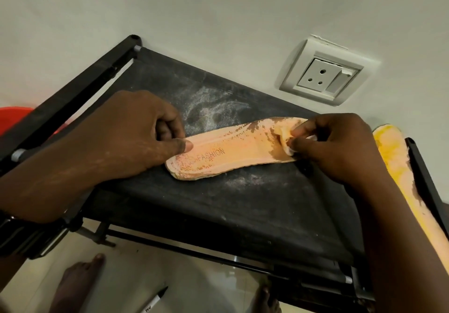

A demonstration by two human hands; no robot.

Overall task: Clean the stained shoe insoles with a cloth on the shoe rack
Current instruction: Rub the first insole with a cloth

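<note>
Your long, flat peach insole [233,147] (stamped FASHION, flaked with brown stain) lies on the rack [218,203], whose black fabric is dusty. At its 9 o'clock end your left hand [136,137] pinches the heel, thumb on top, fingers curled. Toward 3 o'clock your right hand [335,147] pinches a small white cloth [290,151] against the toe. A second insole [398,166] lies further right.

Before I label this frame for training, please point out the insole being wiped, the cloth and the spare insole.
insole being wiped [243,147]: head view, its orange middle.
cloth [290,151]: head view, white corner at that insole's right end.
spare insole [390,149]: head view, its yellow upper part.
</note>
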